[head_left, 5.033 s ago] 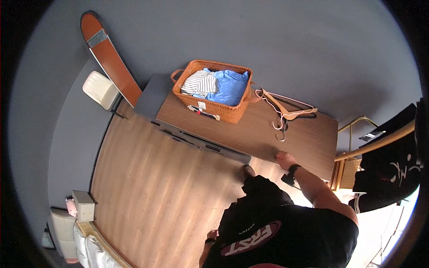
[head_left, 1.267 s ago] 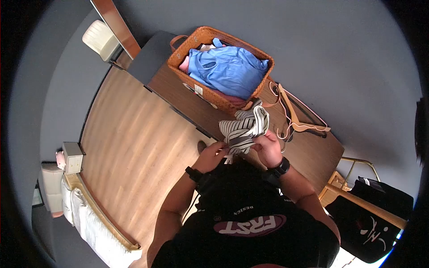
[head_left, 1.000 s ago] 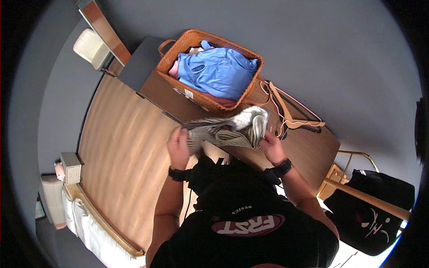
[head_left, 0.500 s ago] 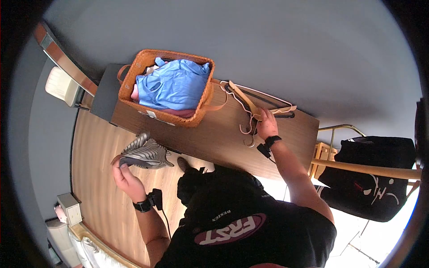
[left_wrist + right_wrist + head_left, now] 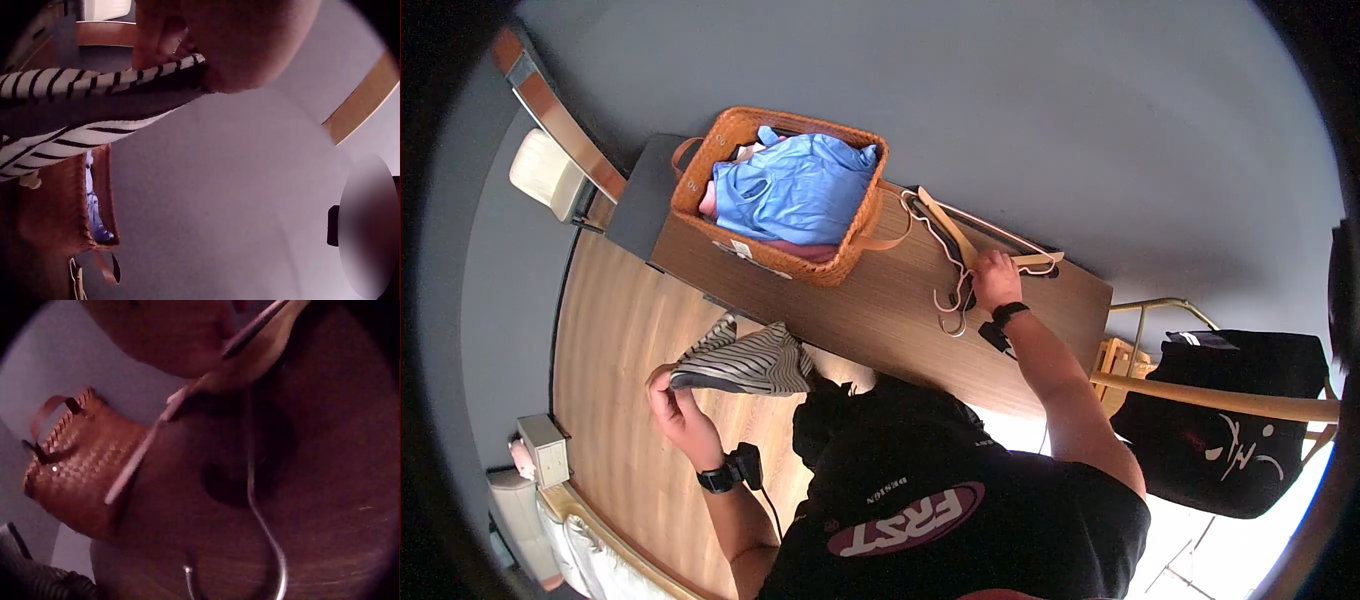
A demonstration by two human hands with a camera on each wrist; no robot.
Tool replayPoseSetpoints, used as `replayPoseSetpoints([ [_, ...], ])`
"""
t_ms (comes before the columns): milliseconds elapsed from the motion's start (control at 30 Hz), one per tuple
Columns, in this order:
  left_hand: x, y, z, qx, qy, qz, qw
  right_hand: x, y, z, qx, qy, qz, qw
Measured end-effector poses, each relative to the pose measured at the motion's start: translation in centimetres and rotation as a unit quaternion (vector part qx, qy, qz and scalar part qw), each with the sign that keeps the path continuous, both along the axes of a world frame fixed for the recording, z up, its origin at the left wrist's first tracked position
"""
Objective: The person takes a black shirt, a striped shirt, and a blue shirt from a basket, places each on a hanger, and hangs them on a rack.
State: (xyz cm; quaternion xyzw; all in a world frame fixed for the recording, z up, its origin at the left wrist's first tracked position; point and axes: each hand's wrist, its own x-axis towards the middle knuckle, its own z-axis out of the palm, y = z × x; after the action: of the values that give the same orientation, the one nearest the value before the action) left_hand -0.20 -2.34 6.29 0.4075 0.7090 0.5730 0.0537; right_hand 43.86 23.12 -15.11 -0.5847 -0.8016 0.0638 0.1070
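Observation:
A black-and-white striped shirt (image 5: 750,362) hangs bunched from my left hand (image 5: 683,415), which pinches one edge of it off to the left of the table. In the left wrist view the striped cloth (image 5: 69,84) stretches away from the fingers. My right hand (image 5: 998,284) is on the wooden hanger (image 5: 945,222), its fingers curled at the hanger's middle. A pink hanger (image 5: 941,240) and a black one lie overlapping it on the table. The right wrist view shows the metal hook (image 5: 275,556) pointing toward the near side; part of the right hand's grip is hidden.
A woven basket (image 5: 855,255) holding a blue garment (image 5: 800,185) and other clothes stands on the brown table (image 5: 880,320). Black clothing (image 5: 1230,420) hangs on a wooden rail (image 5: 1220,395) at the right. A mirror and white chair (image 5: 545,172) are at the far left.
The shirt, first in the basket, came into both hands and was spread, then moved left in the left hand alone. The right hand let go of it and moved onto the hangers.

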Motion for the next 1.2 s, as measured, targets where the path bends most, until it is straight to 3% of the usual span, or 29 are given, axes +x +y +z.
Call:
replayPoseSetpoints([
  [133,0.1,-1.1,-0.6,-0.003,-0.024,-0.013,1.0,-0.5,0.5,1.7,-0.043,0.077,-0.046,0.995],
  [367,0.5,-1.0,-0.8,-0.019,0.019,0.007,1.0,-0.5,2.1,3.2,0.022,0.193,-0.025,0.981],
  [467,0.6,-1.1,-0.6,-0.025,0.02,0.006,0.999,0.5,2.9,1.9,-0.005,0.174,0.01,0.985],
  [667,0.7,-1.0,-0.1,-0.034,0.015,-0.012,0.999,0.5,1.2,0.0,0.051,0.079,0.005,0.996],
  [900,0.6,-0.9,-0.4,-0.042,0.005,-0.024,0.999,1.4,-0.2,1.5,0.067,0.119,0.003,0.991],
  [1000,0.9,-0.4,-0.4,-0.038,0.006,-0.039,0.999,2.1,-2.0,0.9,0.051,0.091,0.088,0.991],
  [1033,1.0,-0.2,-0.4,-0.035,0.007,-0.045,0.998,2.1,-2.8,0.6,-0.012,0.104,0.125,0.987],
  [1100,1.1,0.1,-0.5,-0.038,0.006,-0.045,0.998,0.9,-6.1,0.6,-0.09,0.127,0.085,0.984],
  [1200,1.5,0.3,-0.4,-0.043,-0.007,-0.044,0.998,0.0,-9.6,1.0,-0.107,0.164,0.144,0.97],
])
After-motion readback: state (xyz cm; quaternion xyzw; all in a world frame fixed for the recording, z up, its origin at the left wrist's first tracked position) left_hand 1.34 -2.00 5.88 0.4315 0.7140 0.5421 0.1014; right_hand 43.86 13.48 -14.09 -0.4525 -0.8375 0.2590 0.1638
